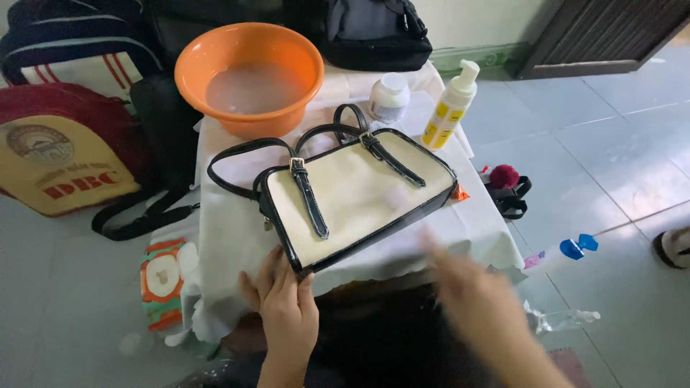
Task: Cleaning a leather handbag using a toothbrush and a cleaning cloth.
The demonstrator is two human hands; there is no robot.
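Cream handbag (356,197) lying on the cloth-covered bench (230,237).
Left hand (284,302) is pressing its near corner, fingers spread; right hand (478,309) is blurring, grip unreadable; orange basin (248,75), white jar (389,97), yellow-labelled pump bottle (451,106) standing behind.

In front of you lies a rectangular cream handbag with glossy black trim (357,192), flat on its side on the small table covered with white cloth (230,237). Two black buckled straps run across its face, and the black handles curve away toward the far side. Its near left corner touches your left hand (284,305).
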